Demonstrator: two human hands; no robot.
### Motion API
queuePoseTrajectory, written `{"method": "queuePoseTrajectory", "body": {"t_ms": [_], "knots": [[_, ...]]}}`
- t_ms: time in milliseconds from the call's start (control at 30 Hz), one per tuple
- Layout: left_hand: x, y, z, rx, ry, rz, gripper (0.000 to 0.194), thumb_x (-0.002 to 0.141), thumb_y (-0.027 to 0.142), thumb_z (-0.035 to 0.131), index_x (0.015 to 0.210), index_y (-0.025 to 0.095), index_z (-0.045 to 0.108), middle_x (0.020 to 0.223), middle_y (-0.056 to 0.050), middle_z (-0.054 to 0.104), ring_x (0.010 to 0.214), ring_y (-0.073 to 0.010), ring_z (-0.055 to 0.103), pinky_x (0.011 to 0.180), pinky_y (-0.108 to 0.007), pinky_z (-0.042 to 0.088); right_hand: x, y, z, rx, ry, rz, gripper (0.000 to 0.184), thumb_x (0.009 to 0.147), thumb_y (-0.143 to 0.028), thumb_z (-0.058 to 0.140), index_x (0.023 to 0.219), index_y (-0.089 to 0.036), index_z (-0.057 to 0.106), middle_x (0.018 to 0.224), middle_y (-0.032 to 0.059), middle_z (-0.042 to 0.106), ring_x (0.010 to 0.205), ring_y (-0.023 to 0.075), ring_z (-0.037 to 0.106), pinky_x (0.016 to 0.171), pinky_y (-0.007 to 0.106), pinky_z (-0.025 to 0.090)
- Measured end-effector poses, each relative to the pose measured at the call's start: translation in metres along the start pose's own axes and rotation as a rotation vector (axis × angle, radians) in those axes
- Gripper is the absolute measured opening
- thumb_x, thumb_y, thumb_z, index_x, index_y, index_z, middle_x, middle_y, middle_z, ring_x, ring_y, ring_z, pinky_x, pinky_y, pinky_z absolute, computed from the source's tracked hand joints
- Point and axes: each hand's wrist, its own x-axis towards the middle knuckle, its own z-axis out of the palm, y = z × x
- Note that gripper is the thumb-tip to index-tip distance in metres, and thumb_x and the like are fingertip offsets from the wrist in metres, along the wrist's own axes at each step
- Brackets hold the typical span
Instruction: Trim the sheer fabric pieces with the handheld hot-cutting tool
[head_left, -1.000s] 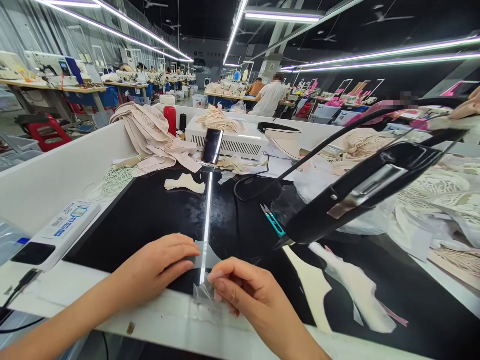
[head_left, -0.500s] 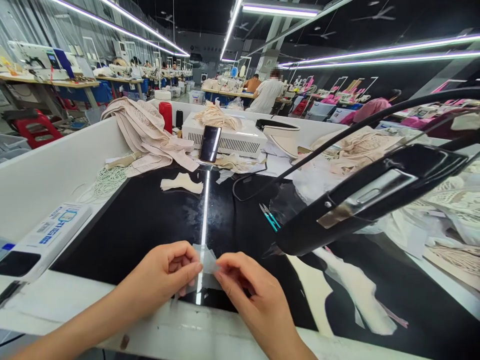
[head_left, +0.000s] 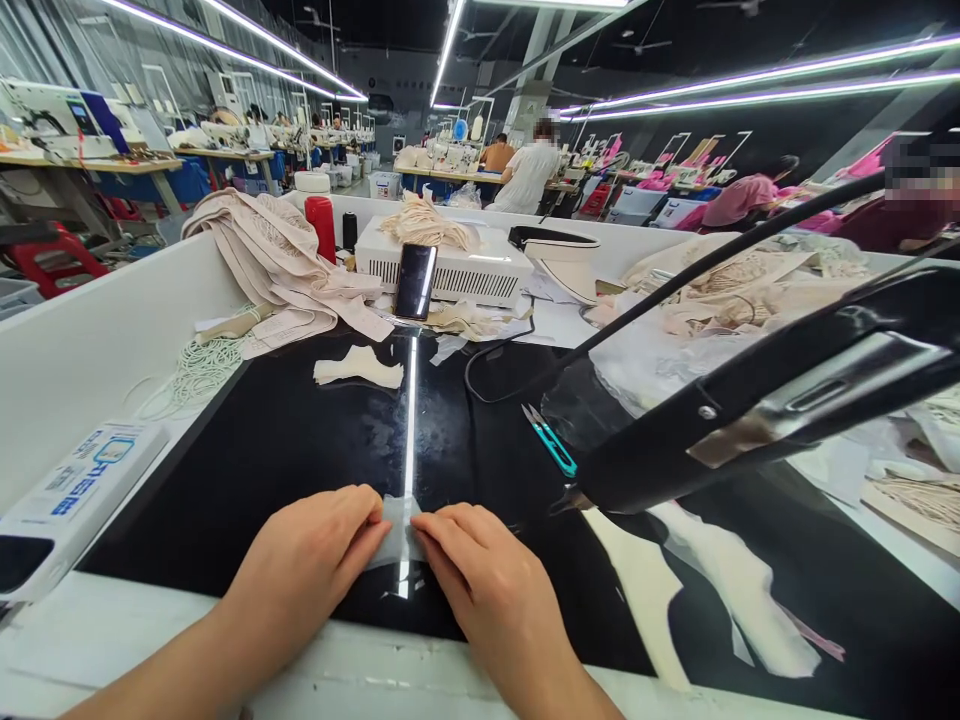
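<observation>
The left hand (head_left: 311, 555) and right hand (head_left: 491, 570) pinched the film (head_left: 396, 532) at opposite sides, apparently straightening it, which seemed to call next for even tension.

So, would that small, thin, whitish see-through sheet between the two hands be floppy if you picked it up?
The small, whitish see-through sheet would probably bend easily: it looks thin, as the glossy black mat seems to show through. It's likely light, being small and filmy. It might slide if pushed, since the mat's shine suggests a smooth surface.
</observation>
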Motion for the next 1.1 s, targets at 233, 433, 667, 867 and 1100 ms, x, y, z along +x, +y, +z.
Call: {"method": "queuePoseTrajectory", "body": {"t_ms": [233,433,667,867,1100], "knots": [[-0.002,-0.001,0.005,0.134,0.001,0.132,0.028,0.105,0.027,0.04,0.082,0.022,0.055,0.072,0.001,0.06,0.063,-0.0177,0.059,0.061,-0.03,0.037,-0.001,-0.001,0.002,-0.16,0.009,-0.018,0.022,0.099,-0.013,0.052,0.094,-0.021,0.072,0.076,0.0022,0.07,0.066,0.0154,0.057,0.058,0.025,0.044],[0.0,-0.001,0.007,0.17,0.018,0.155,0.031,0.106,0.028,0.037,0.082,0.022,0.056,0.072,0.001,0.06,0.063,-0.0178,0.059,0.061,-0.031,0.038,-0.002,-0.003,0.002,-0.17,0.017,-0.023,0.023,0.1,-0.012,0.051,0.093,-0.02,0.071,0.076,0.002,0.069,0.065,0.0153,0.055,0.059,0.027,0.042],[-0.001,-0.004,0.01,0.199,0.032,0.172,0.03,0.105,0.027,0.039,0.08,0.021,0.056,0.07,0.001,0.059,0.061,-0.0177,0.058,0.06,-0.031,0.037,-0.003,-0.002,0.004,-0.196,0.0,-0.01,0.021,0.099,-0.012,0.052,0.094,-0.021,0.07,0.076,0.0013,0.068,0.066,0.0165,0.054,0.058,0.029,0.039],[-0.001,-0.007,0.011,0.225,0.013,0.164,0.03,0.105,0.026,0.038,0.081,0.022,0.056,0.07,0.001,0.059,0.061,-0.0172,0.058,0.06,-0.031,0.037,-0.003,-0.002,0.007,-0.192,0.0,-0.016,0.019,0.098,-0.011,0.053,0.093,-0.02,0.069,0.076,0.0009,0.066,0.066,0.017,0.052,0.059,0.031,0.037],[-0.002,-0.006,0.008,0.27,0.061,0.211,0.029,0.105,0.025,0.04,0.085,0.021,0.061,0.073,0.0,0.061,0.064,-0.0182,0.059,0.061,-0.031,0.041,-0.003,-0.004,0.01,-0.163,0.002,-0.012,0.02,0.099,-0.011,0.052,0.09,-0.019,0.067,0.076,0.0011,0.063,0.068,0.0178,0.049,0.063,0.032,0.035]]}}
